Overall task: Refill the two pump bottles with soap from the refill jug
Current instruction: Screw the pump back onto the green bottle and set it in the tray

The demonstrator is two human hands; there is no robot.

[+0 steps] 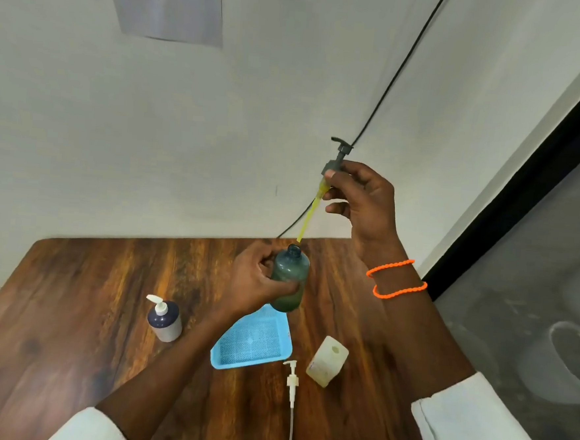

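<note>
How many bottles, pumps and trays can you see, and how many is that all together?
Bottles: 3, the green bottle gripped in the left hand, the dark bottle and the pale square bottle.
Loose pumps: 2, the dark pump pinched in the right hand and the white pump lying on the table.
Trays: 1, the blue tray.
Total: 6

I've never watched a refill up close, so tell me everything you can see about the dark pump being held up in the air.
The dark pump is out of its bottle, held high before the white wall. It looks like grey-black plastic: a nozzle head pointing left, a stem, a screw collar and a long dip tube coated in yellow-green soap. The right hand pinches it at the collar. It hangs slightly tilted, the tube's tip just above the open neck of the green bottle, which the left hand grips.
</note>
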